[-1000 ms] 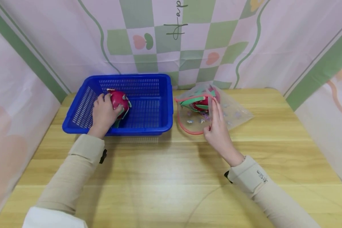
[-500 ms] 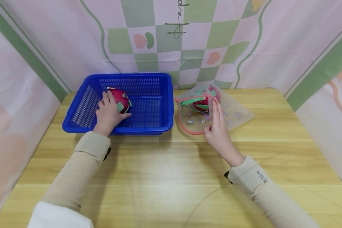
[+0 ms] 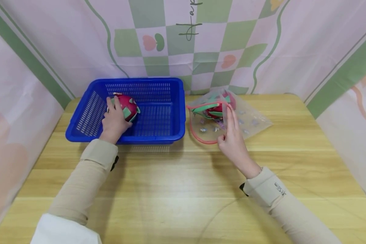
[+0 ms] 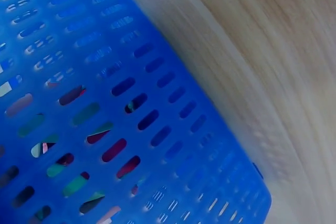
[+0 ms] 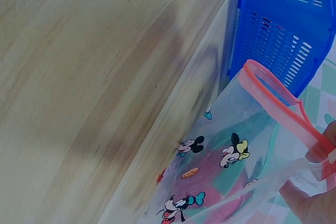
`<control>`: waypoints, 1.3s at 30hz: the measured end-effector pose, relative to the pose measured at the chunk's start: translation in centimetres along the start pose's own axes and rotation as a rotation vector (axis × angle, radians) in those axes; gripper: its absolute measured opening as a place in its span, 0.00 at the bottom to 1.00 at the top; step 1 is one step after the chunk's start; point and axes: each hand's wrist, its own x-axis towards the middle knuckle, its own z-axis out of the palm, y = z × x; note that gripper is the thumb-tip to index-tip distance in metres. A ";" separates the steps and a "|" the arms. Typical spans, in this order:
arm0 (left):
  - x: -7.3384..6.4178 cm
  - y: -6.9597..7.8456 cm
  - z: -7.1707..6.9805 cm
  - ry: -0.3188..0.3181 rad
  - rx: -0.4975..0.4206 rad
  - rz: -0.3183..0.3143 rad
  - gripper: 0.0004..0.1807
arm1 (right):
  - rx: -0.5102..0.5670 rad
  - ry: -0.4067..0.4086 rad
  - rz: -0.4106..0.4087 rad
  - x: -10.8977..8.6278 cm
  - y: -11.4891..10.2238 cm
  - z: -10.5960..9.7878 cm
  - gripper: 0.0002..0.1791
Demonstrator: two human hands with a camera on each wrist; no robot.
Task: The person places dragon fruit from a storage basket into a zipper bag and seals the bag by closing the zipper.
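A person's left hand (image 3: 114, 119) reaches into a blue plastic basket (image 3: 152, 139) over a red dragon fruit (image 3: 130, 107), which lies toward the basket's left end. The fruit, edged with green scales, looks firm, moderately heavy and smooth enough to slip; its round middle would likely give the surest hold, with the leafy tips the easier part to bend or snag. The left hand's fingers are spread, lying along the fruit's left side, the thumb stretched out near its front edge — whether they press or grip cannot be told, and the left wrist view offers only the basket's slotted wall with red and green behind it

To the right on the wooden table (image 3: 177, 189), the right hand (image 3: 235, 144) pinches the coral-trimmed edge of a clear, cartoon-printed bag (image 3: 253, 123) between thumb and fingers, the longer fingers nearly straight along the film, its mouth gaping toward the basket. The bag appears light, limp and apt to fold, best held by its stiffer-looking rim. Another dragon fruit (image 3: 215, 113) sits inside, seen partly through the opening — a checked, patterned curtain (image 3: 213, 61) hangs behind
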 end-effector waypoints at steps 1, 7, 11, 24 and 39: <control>0.0 0.0 0.0 -0.003 -0.010 -0.007 0.60 | 0.000 -0.002 0.000 0.0 0.0 0.0 0.51; -0.1 0.0 -0.2 0.007 -0.054 -0.022 0.58 | -0.002 -0.010 0.005 0.1 -0.1 0.0 0.51; -0.1 0.0 -0.2 0.043 -0.074 -0.017 0.56 | -0.005 -0.011 0.014 0.1 -0.1 0.0 0.51; -0.1 -0.2 0.0 0.080 -0.070 -0.018 0.55 | -0.002 -0.016 -0.006 0.0 -0.1 0.1 0.51; 0.1 0.0 0.0 0.025 -0.038 -0.041 0.61 | 0.008 -0.020 0.009 0.1 0.0 0.0 0.51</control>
